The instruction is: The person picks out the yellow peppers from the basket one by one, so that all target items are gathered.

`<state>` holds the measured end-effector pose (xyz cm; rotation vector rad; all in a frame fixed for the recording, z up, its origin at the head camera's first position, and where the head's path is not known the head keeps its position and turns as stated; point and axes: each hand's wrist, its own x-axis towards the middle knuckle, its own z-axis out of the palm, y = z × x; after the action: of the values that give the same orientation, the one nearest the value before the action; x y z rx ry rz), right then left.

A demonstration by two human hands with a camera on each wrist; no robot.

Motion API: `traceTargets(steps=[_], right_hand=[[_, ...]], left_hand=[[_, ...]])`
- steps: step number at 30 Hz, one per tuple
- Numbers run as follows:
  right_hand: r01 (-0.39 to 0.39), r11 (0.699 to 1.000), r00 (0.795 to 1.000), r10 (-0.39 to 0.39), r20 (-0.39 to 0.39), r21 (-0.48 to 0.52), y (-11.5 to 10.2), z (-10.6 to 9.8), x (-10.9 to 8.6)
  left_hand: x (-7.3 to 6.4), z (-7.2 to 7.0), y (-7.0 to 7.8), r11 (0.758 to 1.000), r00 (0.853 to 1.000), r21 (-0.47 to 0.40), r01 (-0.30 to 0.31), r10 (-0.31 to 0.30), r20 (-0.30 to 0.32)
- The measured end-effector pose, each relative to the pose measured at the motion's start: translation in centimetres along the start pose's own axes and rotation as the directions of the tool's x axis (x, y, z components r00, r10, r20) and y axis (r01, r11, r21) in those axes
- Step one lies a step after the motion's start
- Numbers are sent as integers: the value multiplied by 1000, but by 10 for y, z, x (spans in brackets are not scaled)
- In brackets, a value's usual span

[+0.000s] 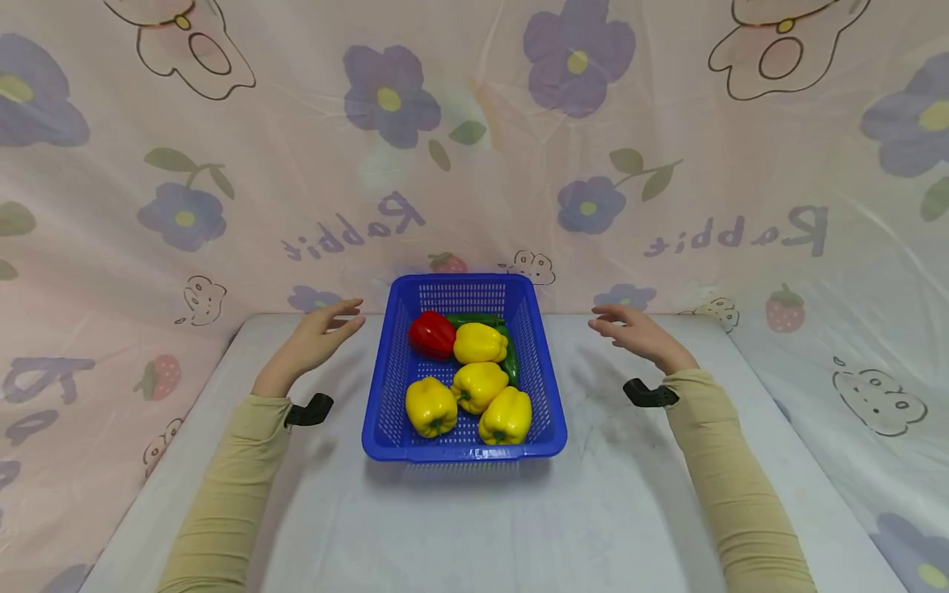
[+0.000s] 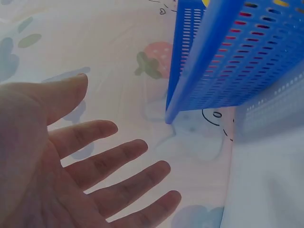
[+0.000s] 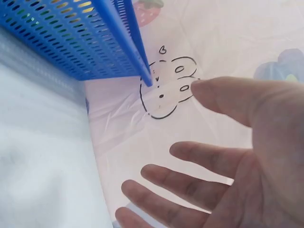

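A blue plastic basket (image 1: 375, 412) with perforated walls stands mid-table. Inside it lie a red bell pepper (image 1: 432, 335), several yellow bell peppers (image 1: 431, 407) and dark green long vegetables (image 1: 511, 362), partly hidden behind the yellow ones. To the basket's left my left hand (image 1: 315, 339) hovers with fingers spread, holding nothing. My right hand (image 1: 636, 333) hangs in the air on the other side, its fingers extended and nothing in it. Both wrist views show the palms turned toward the basket walls, apart from them.
The white table (image 1: 474, 527) ends at the back against a pink printed curtain (image 1: 474, 189), which also hangs along both sides. A black wrist mount (image 1: 310, 410) sticks out from the left sleeve, and another black mount (image 1: 649, 394) from the right.
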<state>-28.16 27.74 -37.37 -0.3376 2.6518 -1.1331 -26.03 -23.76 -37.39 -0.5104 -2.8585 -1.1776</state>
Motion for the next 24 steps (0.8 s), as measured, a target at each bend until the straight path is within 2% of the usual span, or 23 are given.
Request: traceTargets(steps=[7, 14, 24], right_hand=[[3, 996, 1000, -4, 16, 90, -8, -1, 0], [28, 994, 1000, -29, 7, 105, -18, -2, -1], [50, 988, 999, -51, 0, 145, -35, -3, -4]], left_hand=[[-1, -2, 5, 999, 1000, -53, -3, 3, 7], [-2, -5, 13, 988, 999, -156, -14, 19, 29], [0, -3, 17, 956, 996, -289, 43, -17, 90]])
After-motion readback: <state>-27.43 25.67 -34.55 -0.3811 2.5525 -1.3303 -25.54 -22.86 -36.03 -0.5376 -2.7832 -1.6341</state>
